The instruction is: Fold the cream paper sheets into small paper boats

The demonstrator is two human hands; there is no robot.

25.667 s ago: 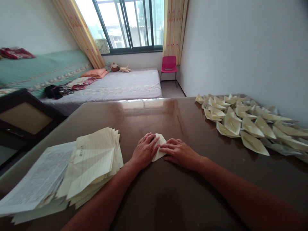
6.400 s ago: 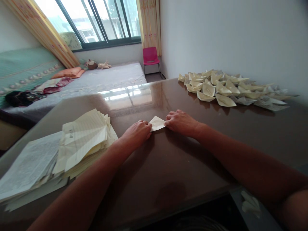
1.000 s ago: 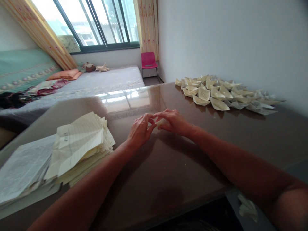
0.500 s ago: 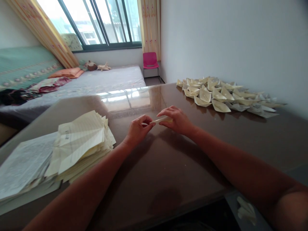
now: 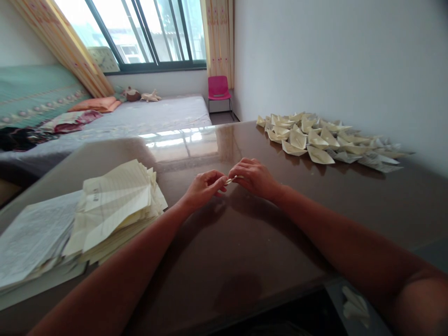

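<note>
A small folded piece of cream paper is pinched between my two hands above the middle of the brown table. My left hand grips its left end with thumb and fingers. Round its right end close the fingers of my right hand, hiding much of the paper. Only a thin, slightly curved edge shows, so its full shape cannot be made out.
Many folded paper boats crowd the table's far right by the wall. To the left lie a stack of cream sheets and a pile of printed paper. Beyond the table are a bed and a pink chair.
The fingers of my right hand have come down and closed on the paper. Less of the paper shows between the hands, and it is bent a little more.
</note>
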